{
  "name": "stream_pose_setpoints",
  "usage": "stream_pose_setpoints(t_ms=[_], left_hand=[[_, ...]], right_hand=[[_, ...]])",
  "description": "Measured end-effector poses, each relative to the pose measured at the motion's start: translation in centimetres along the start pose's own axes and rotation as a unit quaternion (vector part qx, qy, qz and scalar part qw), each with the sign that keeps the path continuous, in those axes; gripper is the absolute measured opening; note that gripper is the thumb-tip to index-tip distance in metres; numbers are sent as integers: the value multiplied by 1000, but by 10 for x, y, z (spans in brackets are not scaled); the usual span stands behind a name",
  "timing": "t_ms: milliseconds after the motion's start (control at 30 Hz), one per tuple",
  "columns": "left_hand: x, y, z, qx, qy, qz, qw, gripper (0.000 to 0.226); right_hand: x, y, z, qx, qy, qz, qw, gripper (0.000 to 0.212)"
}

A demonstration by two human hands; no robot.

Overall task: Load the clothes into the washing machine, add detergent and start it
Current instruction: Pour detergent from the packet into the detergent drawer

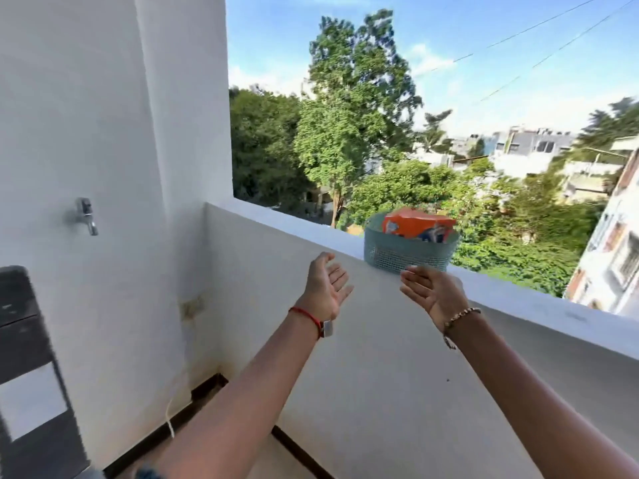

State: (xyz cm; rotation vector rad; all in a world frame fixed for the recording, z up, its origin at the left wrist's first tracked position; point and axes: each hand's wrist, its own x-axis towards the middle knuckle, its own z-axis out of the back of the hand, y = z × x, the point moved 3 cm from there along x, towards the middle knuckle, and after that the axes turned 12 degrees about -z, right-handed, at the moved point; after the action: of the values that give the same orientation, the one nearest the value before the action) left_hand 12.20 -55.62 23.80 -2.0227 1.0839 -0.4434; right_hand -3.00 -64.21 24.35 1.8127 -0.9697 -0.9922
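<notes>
A teal mesh basket [408, 254] stands on top of the white balcony wall [518, 299]. An orange detergent packet [418, 223] sticks out of it. Both my arms reach toward the basket. My left hand [326, 286] is open, palm turned inward, a little left of and below the basket. My right hand [430, 290] is open too, its fingertips just under the basket's front edge; I cannot tell whether they touch it. The dark top corner of a machine [24, 340] shows at the lower left edge. No clothes are in view.
A metal tap [84, 216] sticks out of the white wall on the left. A thin white cord [170, 421] hangs near the floor corner. Beyond the balcony wall lie trees and buildings, far below.
</notes>
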Motion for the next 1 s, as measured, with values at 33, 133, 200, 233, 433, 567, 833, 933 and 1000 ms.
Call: stream_pose_setpoints(t_ms=[33,133,200,233,433,567,833,933,1000], left_hand=[[19,2,-17,15,10,-11,1000,38],[71,11,-63,82,45,-50,994,46],[101,18,-85,146,57,-103,982,38],[114,22,-96,185,63,-132,972,37],[174,40,-125,385,85,-217,893,67],[194,43,-121,467,46,-255,846,59],[193,25,-127,494,21,-334,803,17],[179,1,-137,468,15,-391,793,15],[166,-20,-142,452,10,-424,785,15]], right_hand=[[16,19,8,-7,-27,31,999,12],[61,68,29,-36,-120,136,983,21],[88,91,41,-116,-180,201,956,43],[104,100,47,-166,-198,215,942,52],[167,109,57,-327,-189,210,902,57],[182,108,54,-362,-176,237,884,33],[182,124,48,-349,-240,321,847,20],[164,139,36,-311,-242,376,838,21],[148,151,23,-291,-234,409,833,23]])
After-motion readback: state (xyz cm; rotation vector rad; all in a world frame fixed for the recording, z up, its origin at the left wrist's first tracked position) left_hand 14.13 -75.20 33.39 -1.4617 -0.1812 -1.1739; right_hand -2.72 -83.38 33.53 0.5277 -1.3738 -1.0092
